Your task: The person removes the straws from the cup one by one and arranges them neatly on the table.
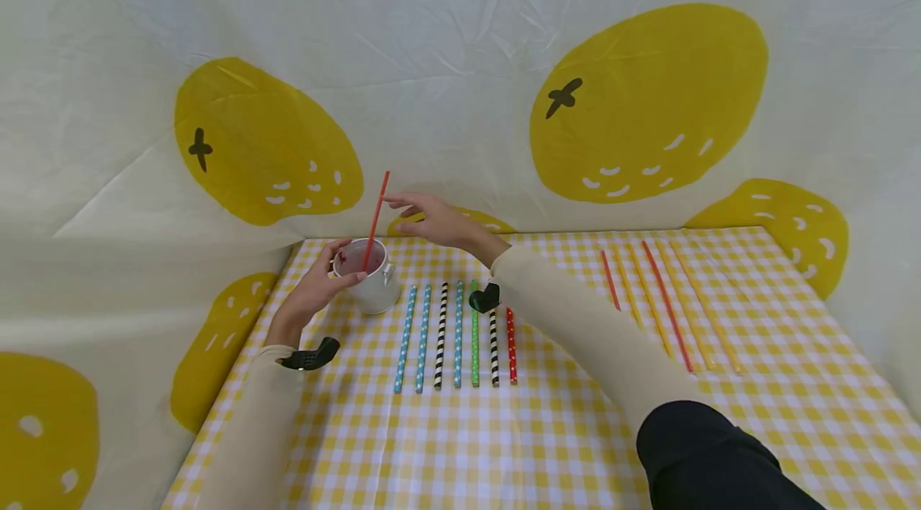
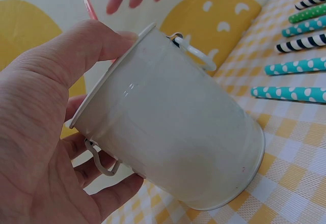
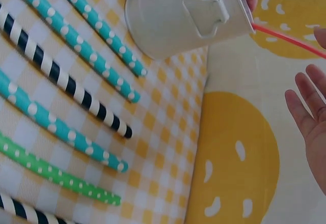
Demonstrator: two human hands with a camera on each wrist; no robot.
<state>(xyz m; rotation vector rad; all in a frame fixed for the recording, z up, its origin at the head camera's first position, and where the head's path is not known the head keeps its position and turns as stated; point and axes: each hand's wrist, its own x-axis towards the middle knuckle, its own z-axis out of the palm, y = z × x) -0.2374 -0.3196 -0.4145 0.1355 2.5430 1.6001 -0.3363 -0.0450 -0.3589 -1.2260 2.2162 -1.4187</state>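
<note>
A small white metal bucket point(image 1: 376, 292) with little wire handles stands at the table's back left, tilted in the left wrist view. My left hand point(image 1: 313, 290) grips it at the rim, thumb on the near edge and fingers round the far side. One thin red straw point(image 1: 375, 224) leans in the bucket, its upper part rising well above the rim. My right hand point(image 1: 439, 221) is beside the straw's upper part, fingers spread and mostly straight, the foremost fingertip right at the straw. Dark reddish marks show inside the bucket.
Several patterned paper straws point(image 1: 440, 338) lie in a row right of the bucket, dotted or striped, partly under my right forearm. Farther right, several thin yellow and red straws point(image 1: 667, 306) lie on the checked tablecloth point(image 1: 446, 446). A lemon-print cloth point(image 1: 460, 118) hangs behind.
</note>
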